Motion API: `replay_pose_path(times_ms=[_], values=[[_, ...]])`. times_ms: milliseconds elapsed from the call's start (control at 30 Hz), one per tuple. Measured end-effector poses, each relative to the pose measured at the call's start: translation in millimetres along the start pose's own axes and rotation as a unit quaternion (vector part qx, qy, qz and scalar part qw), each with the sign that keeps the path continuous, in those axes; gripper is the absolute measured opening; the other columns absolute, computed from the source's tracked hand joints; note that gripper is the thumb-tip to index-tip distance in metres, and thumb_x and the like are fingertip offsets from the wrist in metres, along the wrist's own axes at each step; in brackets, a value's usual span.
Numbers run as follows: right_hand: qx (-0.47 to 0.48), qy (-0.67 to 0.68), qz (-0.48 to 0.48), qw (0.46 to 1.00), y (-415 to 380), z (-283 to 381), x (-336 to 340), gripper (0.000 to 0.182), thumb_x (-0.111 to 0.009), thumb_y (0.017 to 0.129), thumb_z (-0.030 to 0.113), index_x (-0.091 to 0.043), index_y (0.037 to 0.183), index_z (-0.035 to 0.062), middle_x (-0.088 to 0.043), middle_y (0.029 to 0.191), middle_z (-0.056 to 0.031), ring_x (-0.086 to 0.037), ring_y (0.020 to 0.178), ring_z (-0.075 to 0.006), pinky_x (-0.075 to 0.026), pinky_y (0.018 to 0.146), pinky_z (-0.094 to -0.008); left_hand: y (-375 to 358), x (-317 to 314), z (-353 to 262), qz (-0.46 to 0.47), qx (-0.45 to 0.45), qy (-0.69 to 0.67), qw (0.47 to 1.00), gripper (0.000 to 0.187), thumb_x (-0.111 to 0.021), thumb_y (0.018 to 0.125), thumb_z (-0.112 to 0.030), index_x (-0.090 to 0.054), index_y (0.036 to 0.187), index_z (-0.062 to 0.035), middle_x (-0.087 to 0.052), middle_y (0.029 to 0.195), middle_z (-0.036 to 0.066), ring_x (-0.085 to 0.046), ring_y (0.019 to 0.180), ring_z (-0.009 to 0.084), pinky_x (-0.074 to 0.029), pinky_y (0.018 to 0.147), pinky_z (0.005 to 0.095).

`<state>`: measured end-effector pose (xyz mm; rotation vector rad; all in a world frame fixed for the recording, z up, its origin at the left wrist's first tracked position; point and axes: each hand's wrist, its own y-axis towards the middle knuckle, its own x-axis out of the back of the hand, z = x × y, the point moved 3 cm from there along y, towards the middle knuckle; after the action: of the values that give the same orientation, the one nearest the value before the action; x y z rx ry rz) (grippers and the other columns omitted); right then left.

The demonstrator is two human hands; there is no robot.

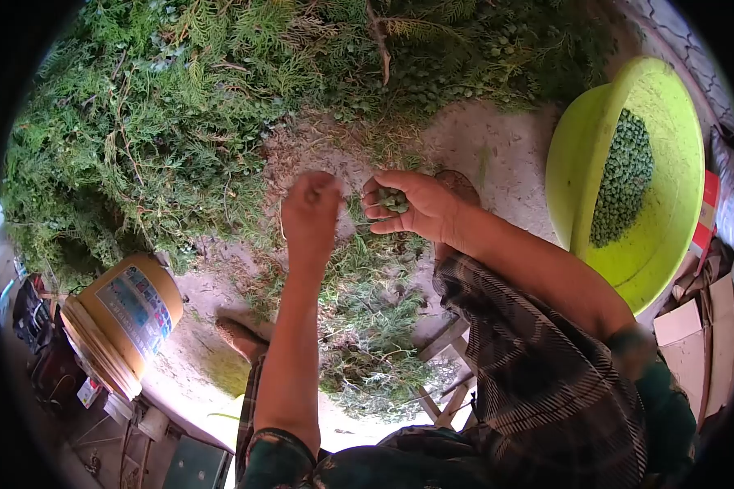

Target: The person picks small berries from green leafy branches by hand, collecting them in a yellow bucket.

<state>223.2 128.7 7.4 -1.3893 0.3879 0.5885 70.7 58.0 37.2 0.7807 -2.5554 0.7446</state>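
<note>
- Head view, leftmost: a tan bucket with a printed label is set toward the left edge of the floor, with mixed odds and ends beyond it.
- A broad heap of green branches covers the floor's far left corner and runs along the far edge, a bare brown twig lying across it.
- A brown shoe rests on the floor between the bucket and the left forearm.
- The left hand is raised, back upward and fingers curled in to a narrow shape, just beside the right hand's fingertips; it is blurred, so I cannot tell whether anything is pinched in it.
- Below and between the forearms, loose green sprigs are strewn over the floor.
- The right hand is turned palm up and cupped, holding a small clutch of green cones in the palm against the bent fingers.
- Dark plaid cloth drapes below the right forearm, beside a wooden frame.
- A lime-green tub stands near the floor's right edge, with a pile of similar cones inside.
- Rightmost, cardboard lies beside the tub.
</note>
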Motion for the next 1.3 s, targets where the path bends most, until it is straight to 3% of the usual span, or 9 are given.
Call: replay_pose_path(times_ms=[100, 200, 400, 567, 633, 667, 733, 967, 1300], values=[[-0.056, 0.052, 0.001, 0.997, -2, -7, -3, 0.025, -0.049, 0.091, 0.027, -0.058, 0.091, 0.0028, -0.061, 0.086, -0.0083, -0.06, 0.074, -0.0173, -0.054, 0.068, -0.039, -22, -1, -11, 0.134, -0.051, -0.141, 0.98, 0.019, -0.064, 0.083, -0.016, -0.063, 0.095, -0.0022, -0.065, 0.08, 0.005, -0.059, 0.068, 0.0089, -0.045, 0.056, 0.0215], [-0.061, 0.054, 0.111, 0.99, 3, -14, 3, 0.025, -0.051, 0.089, 0.027, -0.057, 0.088, 0.003, -0.061, 0.08, -0.0097, -0.061, 0.069, -0.0195, -0.055, 0.062, -0.0396, 17, 38, 24, -0.094, 0.027, 0.011, 0.995, 0.017, -0.061, 0.083, -0.012, -0.066, 0.095, -0.0009, -0.066, 0.076, 0.009, -0.059, 0.063, 0.0132, -0.046, 0.055, 0.0273], [-0.051, 0.038, 0.089, 0.994, 1, -12, -2, 0.024, -0.05, 0.09, 0.023, -0.058, 0.088, 0.001, -0.062, 0.079, -0.011, -0.061, 0.064, -0.0171, -0.054, 0.048, -0.0321, 84, 51, 51, -0.216, 0.044, 0.371, 0.902, 0.044, -0.068, 0.073, -0.039, -0.065, 0.093, -0.0006, -0.065, 0.083, 0.02, -0.063, 0.075, 0.0378, -0.048, 0.065, 0.0446], [-0.051, 0.037, 0.068, 0.996, 0, -10, 0, 0.024, -0.051, 0.09, 0.024, -0.059, 0.088, 0.0018, -0.062, 0.079, -0.0105, -0.061, 0.065, -0.0167, -0.054, 0.049, -0.0325, 85, 56, 63, -0.223, 0.037, 0.324, 0.919, 0.038, -0.069, 0.072, -0.035, -0.063, 0.081, 0.001, -0.065, 0.078, 0.019, -0.063, 0.07, 0.0341, -0.049, 0.063, 0.0419], [-0.051, 0.034, 0.064, 0.996, 1, -10, 2, 0.024, -0.052, 0.09, 0.025, -0.059, 0.088, 0.0021, -0.062, 0.079, -0.0104, -0.061, 0.065, -0.0165, -0.054, 0.049, -0.0328, 67, 59, 80, -0.154, 0.186, -0.01, 0.97, 0.026, -0.065, 0.077, -0.025, -0.061, 0.082, 0.0002, -0.064, 0.076, 0.013, -0.062, 0.064, 0.0219, -0.048, 0.056, 0.0335], [-0.049, 0.024, 0.062, 0.997, 3, -11, 3, 0.025, -0.052, 0.09, 0.027, -0.059, 0.088, 0.0024, -0.062, 0.081, -0.0101, -0.061, 0.066, -0.0163, -0.054, 0.049, -0.033, 57, 61, 81, -0.154, 0.187, -0.009, 0.97, 0.026, -0.065, 0.077, -0.025, -0.061, 0.082, 0.0002, -0.064, 0.076, 0.013, -0.062, 0.064, 0.0219, -0.048, 0.056, 0.0335], [-0.047, 0.013, 0.062, 0.997, 4, -12, 0, 0.026, -0.052, 0.09, 0.028, -0.059, 0.088, 0.0028, -0.062, 0.083, -0.0099, -0.061, 0.068, -0.0162, -0.054, 0.05, -0.0332, 34, 48, 76, 0.028, 0.212, -0.447, 0.868, 0.018, -0.061, 0.082, -0.015, -0.059, 0.093, -0.0009, -0.062, 0.079, 0.007, -0.057, 0.063, 0.011, -0.044, 0.051, 0.024], [-0.009, -0.025, 0.02, 0.999, -4, -9, -18, 0.024, -0.053, 0.091, 0.027, -0.057, 0.095, 0.0033, -0.061, 0.088, -0.0083, -0.06, 0.074, -0.017, -0.055, 0.064, -0.0378, -14, 24, 27, 0.097, 0.158, -0.5, 0.846, 0.014, -0.058, 0.086, -0.009, -0.057, 0.099, -0.0038, -0.062, 0.085, 0.005, -0.055, 0.065, 0.009, -0.044, 0.053, 0.0215], [-0.058, 0.021, -0.004, 0.998, -15, -7, -13, 0.029, -0.051, 0.09, 0.031, -0.057, 0.084, 0.0035, -0.059, 0.078, -0.0076, -0.059, 0.07, -0.0168, -0.052, 0.059, -0.0368, -25, -1, -5, 0.143, 0.108, -0.183, 0.967, 0.015, -0.062, 0.085, -0.012, -0.062, 0.096, -0.0018, -0.063, 0.081, 0.003, -0.056, 0.063, 0.0082, -0.042, 0.053, 0.02]])
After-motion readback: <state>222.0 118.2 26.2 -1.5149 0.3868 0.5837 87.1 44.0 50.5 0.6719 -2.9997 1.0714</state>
